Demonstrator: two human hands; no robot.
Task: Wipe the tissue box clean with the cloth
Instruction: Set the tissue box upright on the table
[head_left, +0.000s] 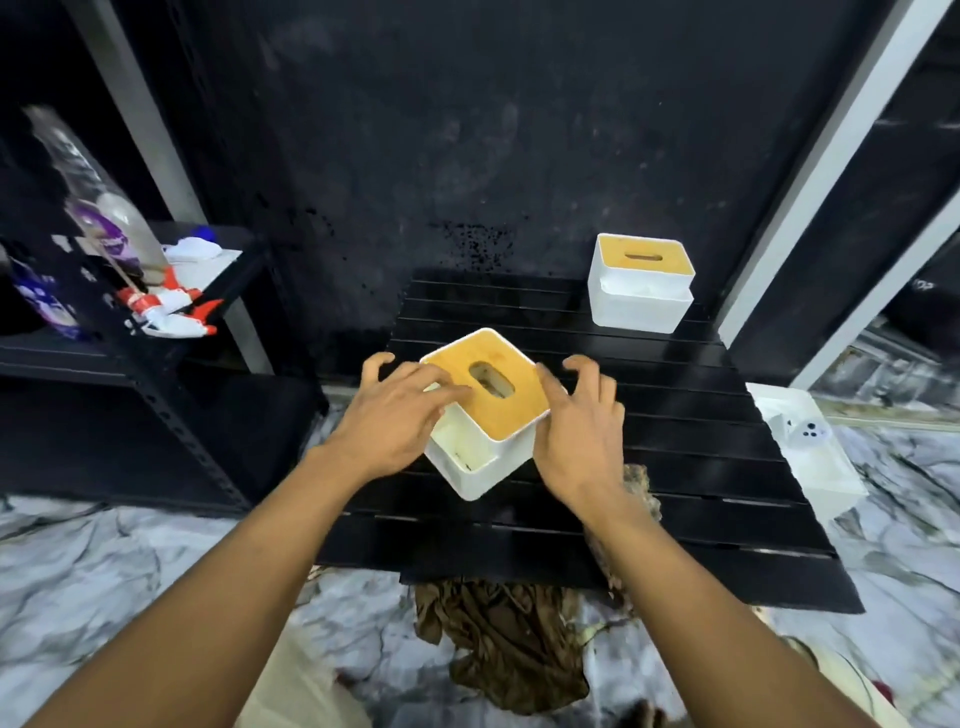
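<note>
Right forearm (696, 587) hides part of cloth (498, 644) (brown).

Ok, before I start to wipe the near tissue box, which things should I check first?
1. Near tissue box upright on black slatted table: ok.
2. Its bamboo lid seated flat: ok.
3. Cloth in a hand: not ok; brown cloth lies at the table's near edge.
4. Left hand steadies the box: cannot tell; fingers are over the lid.
5. Right hand free for the cloth: ok, holds nothing.
</note>
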